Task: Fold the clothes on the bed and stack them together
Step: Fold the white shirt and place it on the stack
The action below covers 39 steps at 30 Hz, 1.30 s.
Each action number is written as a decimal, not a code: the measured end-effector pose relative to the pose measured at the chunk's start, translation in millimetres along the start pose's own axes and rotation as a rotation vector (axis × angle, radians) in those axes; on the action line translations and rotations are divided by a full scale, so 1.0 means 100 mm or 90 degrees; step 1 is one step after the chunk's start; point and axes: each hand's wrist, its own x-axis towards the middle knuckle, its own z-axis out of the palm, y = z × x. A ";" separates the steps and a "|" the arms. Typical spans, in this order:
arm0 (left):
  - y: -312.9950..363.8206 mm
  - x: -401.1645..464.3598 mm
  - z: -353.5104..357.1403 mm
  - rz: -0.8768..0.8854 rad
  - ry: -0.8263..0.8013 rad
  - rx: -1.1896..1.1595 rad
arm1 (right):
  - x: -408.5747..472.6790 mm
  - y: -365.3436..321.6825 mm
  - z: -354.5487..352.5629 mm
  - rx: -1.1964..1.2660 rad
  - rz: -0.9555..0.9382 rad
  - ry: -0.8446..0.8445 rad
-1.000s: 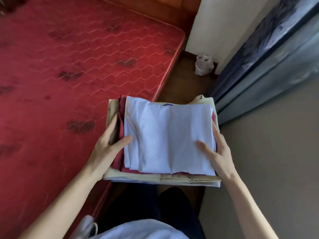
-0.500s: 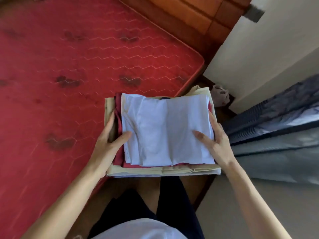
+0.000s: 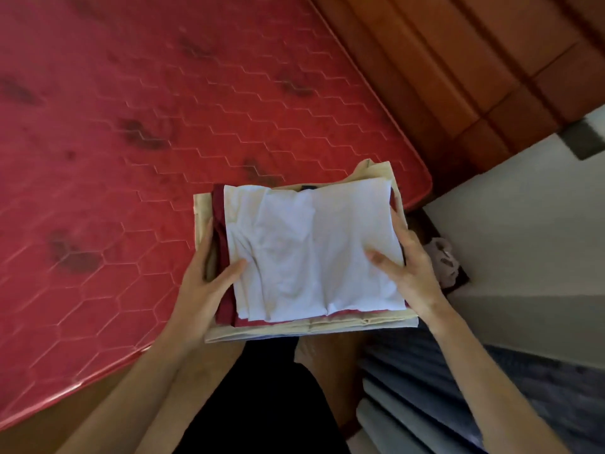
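- The stack of folded clothes [image 3: 314, 257] has a creased white piece on top, dark red below and beige at the bottom.
- It is held over the corner of the red bed [image 3: 131, 158].
- The left hand [image 3: 203, 283] and right hand [image 3: 409, 267] clasp its sides, thumbs on top.

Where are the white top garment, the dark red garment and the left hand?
white garment [image 3: 314, 250]: head view, middle of its top face.
dark red garment [image 3: 226, 306]: head view, exposed left edge.
left hand [image 3: 203, 286]: head view, back of hand.
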 end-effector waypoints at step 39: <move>-1.85 4.81 0.05 -0.057 0.394 0.532 | 5.93 1.89 1.31 -0.192 -0.003 -0.115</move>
